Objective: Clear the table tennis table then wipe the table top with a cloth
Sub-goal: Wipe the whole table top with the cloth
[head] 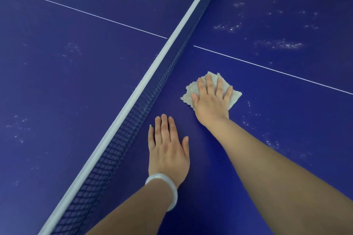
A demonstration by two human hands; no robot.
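Here, right hand (211, 99) presses cloth (235, 96) flat.

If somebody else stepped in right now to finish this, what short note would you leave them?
Left hand: flat on the table top, holding nothing.
Right hand: presses the cloth flat on the table, just right of the net.
Done: no loose items in view; the patch around the hands looks clean.
Left: pale smudges show on both halves; wipe them.
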